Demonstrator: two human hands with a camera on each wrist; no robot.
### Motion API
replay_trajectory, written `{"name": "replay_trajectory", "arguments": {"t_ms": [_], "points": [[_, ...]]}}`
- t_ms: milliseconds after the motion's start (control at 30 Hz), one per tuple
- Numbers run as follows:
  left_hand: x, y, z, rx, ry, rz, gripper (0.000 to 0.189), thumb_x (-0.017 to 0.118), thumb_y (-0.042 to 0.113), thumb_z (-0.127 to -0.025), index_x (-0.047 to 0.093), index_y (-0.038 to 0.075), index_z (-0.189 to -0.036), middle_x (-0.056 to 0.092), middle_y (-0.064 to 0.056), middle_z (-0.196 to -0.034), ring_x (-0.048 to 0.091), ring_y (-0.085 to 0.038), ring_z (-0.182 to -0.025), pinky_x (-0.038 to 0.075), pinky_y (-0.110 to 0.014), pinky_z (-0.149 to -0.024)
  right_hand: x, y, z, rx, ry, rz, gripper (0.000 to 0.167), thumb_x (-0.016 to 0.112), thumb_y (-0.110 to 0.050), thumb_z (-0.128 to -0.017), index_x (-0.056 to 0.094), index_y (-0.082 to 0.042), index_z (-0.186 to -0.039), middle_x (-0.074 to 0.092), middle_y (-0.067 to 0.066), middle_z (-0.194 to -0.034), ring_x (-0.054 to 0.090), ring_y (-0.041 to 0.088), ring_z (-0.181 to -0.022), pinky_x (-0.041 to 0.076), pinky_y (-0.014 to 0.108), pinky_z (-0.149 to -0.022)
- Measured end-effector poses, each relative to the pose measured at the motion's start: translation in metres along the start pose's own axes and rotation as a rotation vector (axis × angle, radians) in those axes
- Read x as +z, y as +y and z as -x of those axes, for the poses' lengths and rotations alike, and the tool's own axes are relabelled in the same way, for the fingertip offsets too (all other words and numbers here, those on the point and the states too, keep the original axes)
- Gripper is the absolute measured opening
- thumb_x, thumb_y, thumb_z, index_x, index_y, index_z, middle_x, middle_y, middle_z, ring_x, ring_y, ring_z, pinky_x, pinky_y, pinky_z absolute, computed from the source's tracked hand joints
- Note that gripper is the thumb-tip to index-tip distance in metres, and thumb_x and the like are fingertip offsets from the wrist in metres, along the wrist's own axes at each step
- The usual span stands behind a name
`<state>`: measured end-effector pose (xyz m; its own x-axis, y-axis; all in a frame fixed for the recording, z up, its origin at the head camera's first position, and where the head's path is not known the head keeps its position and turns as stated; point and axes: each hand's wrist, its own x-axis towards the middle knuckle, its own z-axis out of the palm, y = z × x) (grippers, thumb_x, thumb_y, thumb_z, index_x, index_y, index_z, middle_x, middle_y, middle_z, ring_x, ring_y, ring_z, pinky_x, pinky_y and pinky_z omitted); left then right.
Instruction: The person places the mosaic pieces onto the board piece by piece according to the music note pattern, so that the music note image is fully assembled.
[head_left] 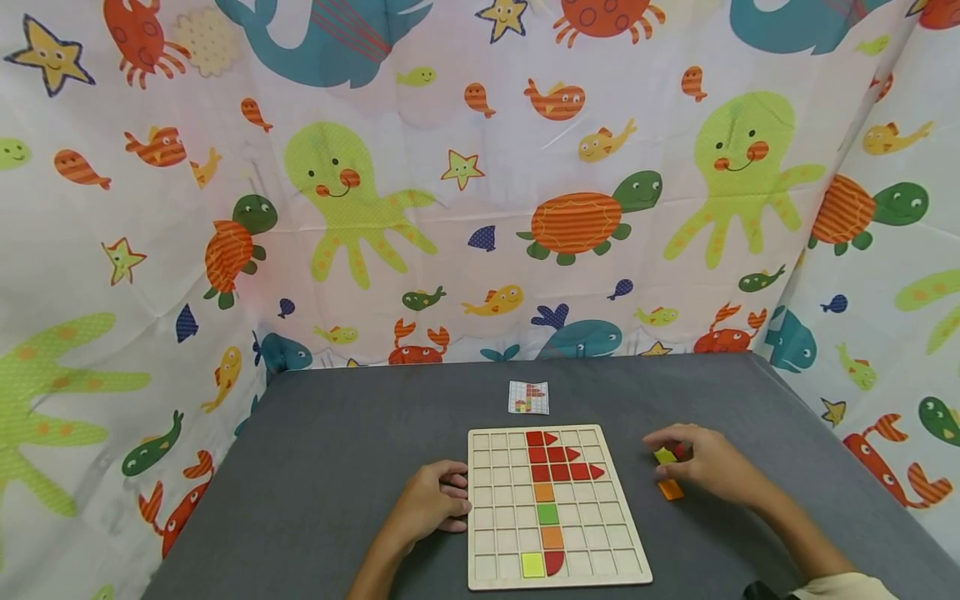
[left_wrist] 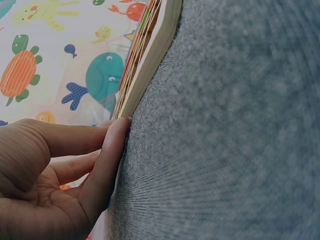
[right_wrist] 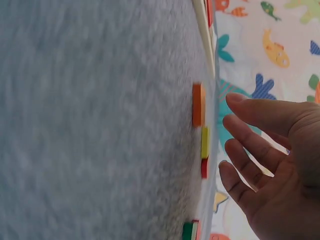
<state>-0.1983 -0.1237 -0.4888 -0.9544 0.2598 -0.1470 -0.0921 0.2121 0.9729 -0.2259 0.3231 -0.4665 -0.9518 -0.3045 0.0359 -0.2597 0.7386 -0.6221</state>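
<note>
A wooden grid board (head_left: 501, 500) lies on the grey table, bearing red squares and triangles, orange squares, a green square, a yellow square and a red rounded piece (head_left: 553, 562). My left hand (head_left: 431, 504) rests at its left side, fingertips right at the board's edge. In the left wrist view, the thumb and a finger of that hand (left_wrist: 65, 170) come together by the edge. My right hand (head_left: 701, 462) is over loose pieces right of the board: an orange block (right_wrist: 198, 105), a yellow block (right_wrist: 205, 142) and a red one (right_wrist: 204, 168). Its fingers are spread, holding nothing.
A small printed card (head_left: 528, 397) with a coloured grid pattern lies behind the board. A green piece (right_wrist: 187, 231) shows low in the right wrist view. A sea-animal curtain (head_left: 450, 208) hangs around the grey table (head_left: 337, 467).
</note>
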Motion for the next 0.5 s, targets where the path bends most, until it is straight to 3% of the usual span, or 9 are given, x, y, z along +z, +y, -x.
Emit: {"name": "replay_trajectory", "arguments": {"t_ms": [133,333,500], "points": [[0.0,0.0,0.0,0.004,0.002,0.001,0.058,0.075,-0.013,-0.083,0.059,-0.01,-0.139,0.063,-0.018,-0.117,0.068,-0.021,-0.096,0.068,-0.04,-0.065,-0.005,0.009,-0.001,0.012,-0.011,-0.008,0.042,0.086,-0.022,-0.088,0.075,-0.01,-0.127,0.073,0.006,-0.122,0.065,0.024,-0.104,0.061,0.032,-0.084],[0.0,0.0,0.0,0.003,0.002,0.001,0.058,0.075,-0.012,-0.083,0.059,-0.01,-0.139,0.063,-0.018,-0.117,0.068,-0.021,-0.096,0.069,-0.04,-0.066,-0.01,0.018,-0.002,-0.001,-0.012,0.062,0.04,0.085,-0.02,-0.088,0.076,-0.009,-0.126,0.073,0.008,-0.122,0.063,0.028,-0.108,0.058,0.059,-0.094],[0.0,0.001,0.001,0.004,0.003,0.005,0.058,0.075,-0.013,-0.083,0.059,-0.01,-0.139,0.063,-0.018,-0.117,0.068,-0.021,-0.097,0.068,-0.04,-0.066,-0.011,0.022,-0.004,0.017,-0.025,0.074,0.037,0.084,-0.018,-0.088,0.077,-0.011,-0.124,0.073,0.006,-0.12,0.063,0.025,-0.107,0.057,0.062,-0.097]]}}
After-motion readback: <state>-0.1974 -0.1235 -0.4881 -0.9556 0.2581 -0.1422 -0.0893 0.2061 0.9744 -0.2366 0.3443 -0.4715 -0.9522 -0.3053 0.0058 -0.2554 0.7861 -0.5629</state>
